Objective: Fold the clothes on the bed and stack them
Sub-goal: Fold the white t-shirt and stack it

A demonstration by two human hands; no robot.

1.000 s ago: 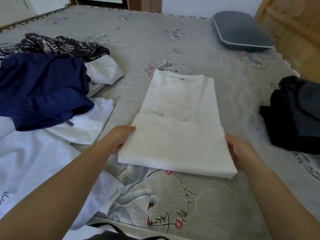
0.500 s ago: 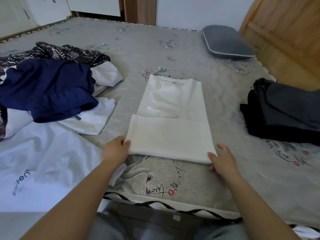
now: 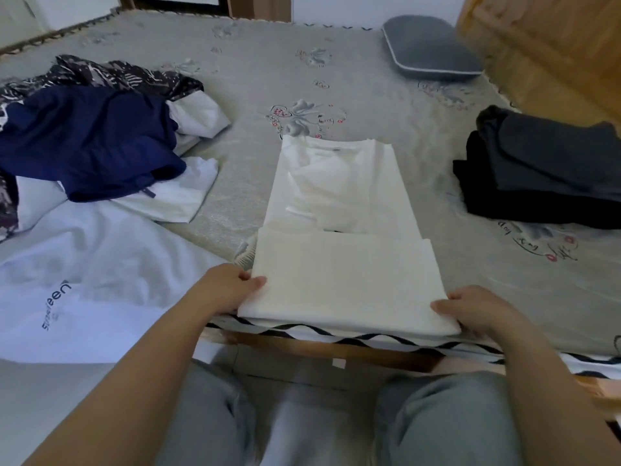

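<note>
The bed (image 3: pixel 369 95) is carrying everything: a heap of unfolded clothes (image 3: pixel 87 142) is lying on its left, a dark folded stack (image 3: pixel 544 176) on its right. A white shirt (image 3: pixel 342 250), partly folded, is lying at the near edge between them. The left hand (image 3: pixel 228 287) and right hand (image 3: pixel 477 311) are pinching its two near corners.

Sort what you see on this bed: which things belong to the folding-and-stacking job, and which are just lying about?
Job:
white shirt, gripped by left hand and right hand
dark folded stack
navy garment
patterned garment
white printed shirt

Lying about:
grey pillow
</note>
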